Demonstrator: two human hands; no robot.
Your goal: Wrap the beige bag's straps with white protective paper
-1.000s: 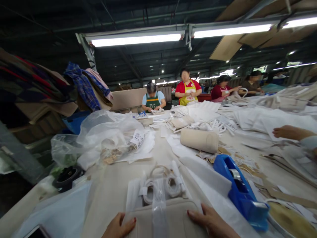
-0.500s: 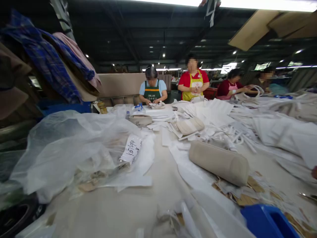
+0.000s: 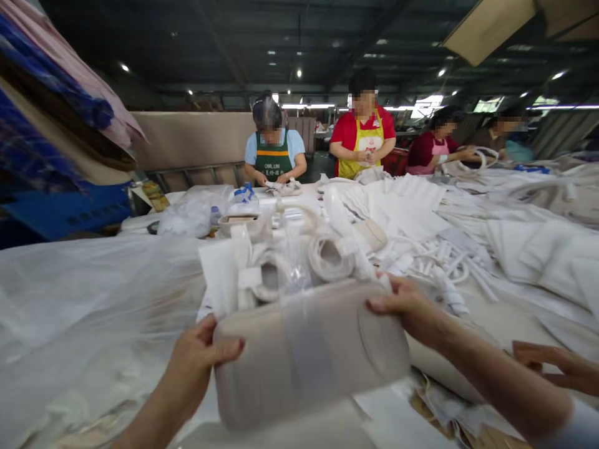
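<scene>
"Two bare hands show in the head view, then. How do they sit?"

"The left hand (image 3: 194, 362) comes up from below, thumb flat on the front of a beige piece (image 3: 259, 368), pinching its upper left corner. The other fingers go behind, so I can't tell how they lie."

"And the right hand (image 3: 412, 308)?"

"Its forearm slants in from the lower right. Thumb on the front, forefinger bent over by the top edge, it pinches the upper right corner. The remaining fingers are mostly hidden."

"So where is the piece?"

"Between the hands, held up over the table, right end tilted higher than the left."

"What's it like?"

"Smooth, flattish, rounded at the corners, with a curved line near its right end. A shiny clear strip (image 3: 306, 349) crosses the middle. Two pale coils (image 3: 345, 265) stand just above its top edge, beside a stiff white sheet (image 3: 218, 274)."

"And around it?"

"Cloudy, crumpled plastic (image 3: 103, 299) to the left, layered white sheets (image 3: 405, 202) beyond, and a co-worker's hand (image 3: 561, 365) near the right forearm."
</scene>
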